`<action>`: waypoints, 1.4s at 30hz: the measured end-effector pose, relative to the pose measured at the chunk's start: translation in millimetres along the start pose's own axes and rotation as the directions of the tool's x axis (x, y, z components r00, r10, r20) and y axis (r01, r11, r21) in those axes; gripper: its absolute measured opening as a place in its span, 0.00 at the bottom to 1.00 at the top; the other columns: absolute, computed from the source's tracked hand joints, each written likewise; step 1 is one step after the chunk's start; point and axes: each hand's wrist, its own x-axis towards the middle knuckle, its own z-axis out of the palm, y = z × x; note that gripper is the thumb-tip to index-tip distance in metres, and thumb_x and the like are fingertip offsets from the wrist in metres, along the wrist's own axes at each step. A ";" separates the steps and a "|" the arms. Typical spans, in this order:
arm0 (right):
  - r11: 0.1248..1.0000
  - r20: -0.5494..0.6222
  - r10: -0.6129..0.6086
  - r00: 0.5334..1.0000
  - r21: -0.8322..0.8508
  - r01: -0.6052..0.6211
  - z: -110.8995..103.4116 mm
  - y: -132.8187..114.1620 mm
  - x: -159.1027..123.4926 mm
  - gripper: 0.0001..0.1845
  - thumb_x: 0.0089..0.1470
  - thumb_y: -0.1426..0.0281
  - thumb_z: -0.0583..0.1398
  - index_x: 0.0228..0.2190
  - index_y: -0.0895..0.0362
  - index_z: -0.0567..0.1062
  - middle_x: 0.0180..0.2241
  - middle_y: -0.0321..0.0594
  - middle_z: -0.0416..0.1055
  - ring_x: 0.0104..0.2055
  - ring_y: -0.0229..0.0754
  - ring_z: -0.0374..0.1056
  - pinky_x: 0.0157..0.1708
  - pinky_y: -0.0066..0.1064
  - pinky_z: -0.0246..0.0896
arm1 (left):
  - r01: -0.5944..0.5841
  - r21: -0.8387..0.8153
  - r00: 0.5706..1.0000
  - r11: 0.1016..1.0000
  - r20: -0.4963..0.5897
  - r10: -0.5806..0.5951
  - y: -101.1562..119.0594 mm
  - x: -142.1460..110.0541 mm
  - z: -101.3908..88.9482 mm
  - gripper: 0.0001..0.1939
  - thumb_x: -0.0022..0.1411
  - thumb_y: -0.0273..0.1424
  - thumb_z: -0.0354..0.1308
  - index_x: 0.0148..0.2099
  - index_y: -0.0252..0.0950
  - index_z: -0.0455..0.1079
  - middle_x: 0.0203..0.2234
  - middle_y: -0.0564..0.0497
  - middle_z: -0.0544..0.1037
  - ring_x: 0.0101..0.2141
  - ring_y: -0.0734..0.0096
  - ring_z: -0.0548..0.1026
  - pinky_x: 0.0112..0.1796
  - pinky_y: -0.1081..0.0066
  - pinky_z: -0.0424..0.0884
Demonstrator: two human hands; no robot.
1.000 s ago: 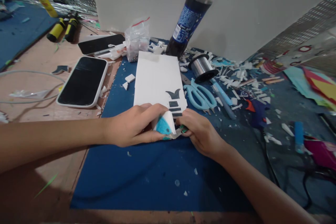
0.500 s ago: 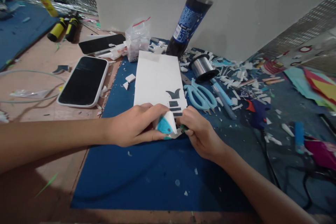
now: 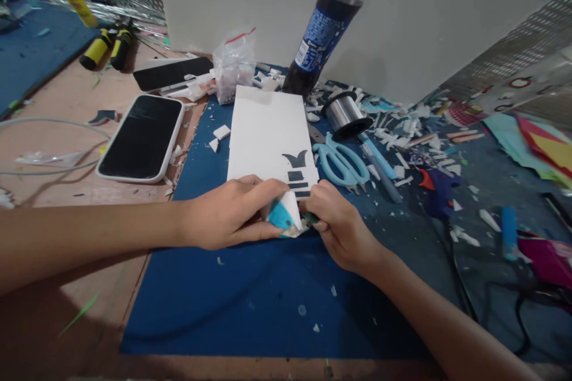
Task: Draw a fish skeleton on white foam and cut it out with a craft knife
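Observation:
Between the fingers and thumb of my left hand [image 3: 236, 211] is a small white-and-blue piece [image 3: 282, 214] with a dark dot on it. Close to its right end, my right hand [image 3: 337, 220] is closed around a small object with a green part [image 3: 311, 218]; most of it is hidden by the fingers, so its kind does not show. Just beyond both hands lies a white board [image 3: 268, 128] with several dark cut shapes [image 3: 295, 175] near its front right corner. Light blue scissors [image 3: 342, 164] lie to the right of the board.
A blue mat [image 3: 250, 303] lies under my hands. Behind the board stands a tilted soda bottle [image 3: 322, 36] beside a wire spool [image 3: 345, 114]. A phone [image 3: 142, 138] is on the left. White scraps, a glue gun [image 3: 440, 190] and its cable lie to the right.
The piece in my left hand has turned slightly, with a beige patch now showing at its lower right. Both hands keep nearly the same place and grip.

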 end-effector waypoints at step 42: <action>1.000 -0.056 0.007 0.998 -0.014 -0.008 0.3 -1.1 0.8 0.11 0.61 0.71 0.43 0.28 0.56 0.59 0.24 0.36 0.50 0.29 0.40 0.49 0.27 0.31 0.49 | 0.041 -0.070 0.999 0.997 -0.006 -0.041 0.1 -2.6 1.9 0.14 0.67 0.38 0.44 0.47 0.33 0.54 0.19 0.58 0.64 0.19 0.78 0.64 0.19 0.79 0.57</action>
